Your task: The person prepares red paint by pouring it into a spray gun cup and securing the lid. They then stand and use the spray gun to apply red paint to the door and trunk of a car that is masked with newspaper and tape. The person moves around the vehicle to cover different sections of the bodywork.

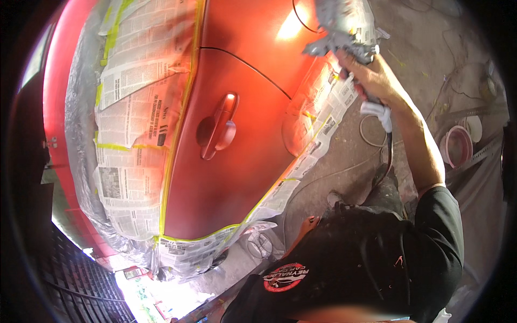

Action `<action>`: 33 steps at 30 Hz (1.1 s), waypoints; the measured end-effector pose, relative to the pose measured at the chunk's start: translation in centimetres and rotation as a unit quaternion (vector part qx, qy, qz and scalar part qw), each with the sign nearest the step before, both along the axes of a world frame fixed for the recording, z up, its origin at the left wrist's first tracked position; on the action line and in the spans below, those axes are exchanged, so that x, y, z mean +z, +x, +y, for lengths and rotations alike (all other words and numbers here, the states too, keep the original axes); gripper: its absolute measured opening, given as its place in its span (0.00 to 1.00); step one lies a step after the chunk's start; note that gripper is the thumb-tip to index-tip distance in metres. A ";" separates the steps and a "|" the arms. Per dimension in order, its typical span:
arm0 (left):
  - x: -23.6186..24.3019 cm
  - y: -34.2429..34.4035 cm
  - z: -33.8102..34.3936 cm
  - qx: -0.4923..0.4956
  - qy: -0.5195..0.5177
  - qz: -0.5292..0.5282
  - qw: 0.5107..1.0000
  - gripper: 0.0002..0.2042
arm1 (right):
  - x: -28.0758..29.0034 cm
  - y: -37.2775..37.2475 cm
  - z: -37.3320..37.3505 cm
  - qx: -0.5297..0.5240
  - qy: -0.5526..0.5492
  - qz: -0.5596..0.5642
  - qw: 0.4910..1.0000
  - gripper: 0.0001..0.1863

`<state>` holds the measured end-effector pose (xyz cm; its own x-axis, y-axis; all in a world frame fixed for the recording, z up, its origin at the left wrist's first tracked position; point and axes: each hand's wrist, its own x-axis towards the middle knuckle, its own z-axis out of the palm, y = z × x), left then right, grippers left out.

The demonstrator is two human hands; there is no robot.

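My right hand is wrapped around the handle of a grey paint spray gun, with the arm stretched forward. A pale fitting joins the gun's grip to a dark air hose. The gun is beside the right edge of a red car body panel, partly smeared by motion. A red door handle sticks out from this panel. Low against my left side, partly behind my black shirt, is my left hand; it is small in view and its fingers are unclear.
Newspaper masking with yellow tape borders the panel, and clear plastic sheeting lies beyond it. A thin hose crosses the concrete floor. At the right, a pink basin stands by a metal rack. Dark slatted shutter lies lower left.
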<state>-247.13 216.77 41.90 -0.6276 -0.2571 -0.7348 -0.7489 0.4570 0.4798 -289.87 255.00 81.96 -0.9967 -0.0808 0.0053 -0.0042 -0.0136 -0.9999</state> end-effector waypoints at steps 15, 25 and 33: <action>-2.1 -1.8 -3.8 -0.094 -0.059 0.073 0.991 0.30 | -10.3 8.7 -1.7 0.070 -0.019 -0.107 0.992 0.18; -2.8 0.8 -4.6 -0.077 -0.067 0.018 0.995 0.28 | -17.4 3.1 1.0 -0.129 0.053 0.070 0.988 0.14; -3.6 -0.3 -2.1 -0.116 -0.035 0.040 0.992 0.23 | -19.1 4.0 -1.6 -0.230 0.082 0.085 0.966 0.17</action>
